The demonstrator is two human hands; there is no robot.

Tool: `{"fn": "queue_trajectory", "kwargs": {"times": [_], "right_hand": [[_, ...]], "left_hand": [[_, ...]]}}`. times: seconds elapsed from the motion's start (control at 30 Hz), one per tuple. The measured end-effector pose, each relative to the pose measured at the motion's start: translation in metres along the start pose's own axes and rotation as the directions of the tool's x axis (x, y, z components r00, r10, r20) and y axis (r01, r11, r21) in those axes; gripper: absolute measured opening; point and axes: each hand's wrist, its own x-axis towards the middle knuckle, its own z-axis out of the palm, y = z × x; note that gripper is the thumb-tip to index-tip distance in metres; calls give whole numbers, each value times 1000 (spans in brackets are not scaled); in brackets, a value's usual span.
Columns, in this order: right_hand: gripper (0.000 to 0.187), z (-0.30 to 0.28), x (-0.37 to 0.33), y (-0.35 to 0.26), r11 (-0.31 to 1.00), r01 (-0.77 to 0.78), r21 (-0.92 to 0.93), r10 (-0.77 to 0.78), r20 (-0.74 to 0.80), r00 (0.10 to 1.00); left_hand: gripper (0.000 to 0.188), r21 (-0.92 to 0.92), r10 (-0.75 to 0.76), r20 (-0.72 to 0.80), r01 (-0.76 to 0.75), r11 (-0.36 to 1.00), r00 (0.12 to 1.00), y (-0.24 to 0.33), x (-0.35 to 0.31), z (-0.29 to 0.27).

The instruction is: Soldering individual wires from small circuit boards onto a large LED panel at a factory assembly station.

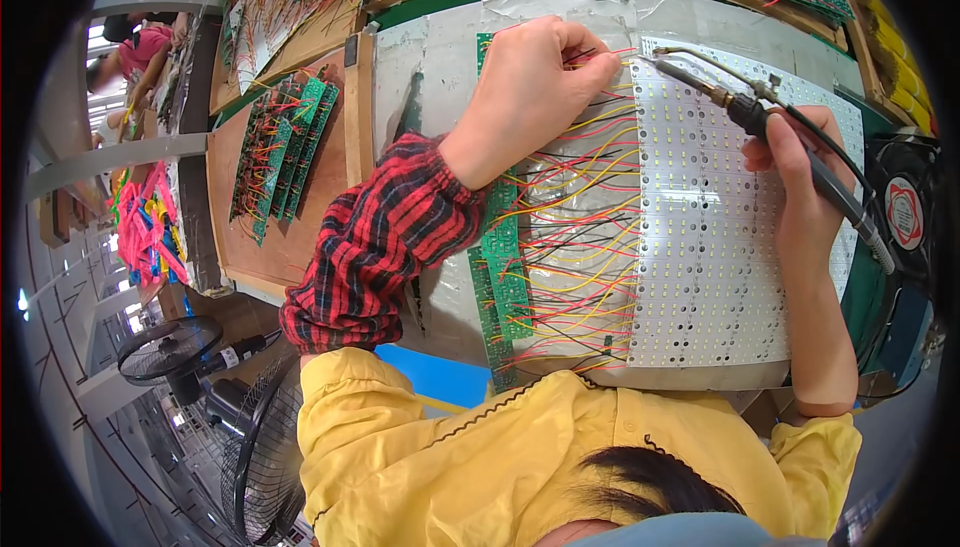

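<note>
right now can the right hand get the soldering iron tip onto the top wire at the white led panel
Probably yes: the right hand already holds the black soldering iron, its tip beside the wire, nothing between.

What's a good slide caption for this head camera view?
Left hand pinches a wire at a white LED panel while right hand holds a soldering iron.

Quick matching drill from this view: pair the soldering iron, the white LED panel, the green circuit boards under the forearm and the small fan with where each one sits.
Things:
1. soldering iron
2. white LED panel
3. green circuit boards
4. small fan

Places:
A. at the right edge of the bench
B. held in the right hand
C. under the left hand and forearm
D. flat on the bench, wires joined along its left side

Pairs: 1-B, 2-D, 3-C, 4-A
</note>
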Motion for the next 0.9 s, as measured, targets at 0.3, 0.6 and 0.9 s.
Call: {"fn": "queue_trajectory", "kwargs": {"times": [0.3, 0.6, 0.9], "right_hand": [[17, -7, 3, 2, 999, -24, 40, 27, -82, 996], [14, -5, -1, 2, 999, 0, 40, 0, 8, 1000], [12, -4, -2, 3, 1000, 6, 6, -6, 40, 999]], "left_hand": [[16, -114, 27, -35, -31, 993, 999, -2, -1, -1], [11, 68, 146, 72, -151, 986, 987, 3, -6, -3], [10, 68, 137, 76, -142, 988, 988, 4, -7, -5]]}}
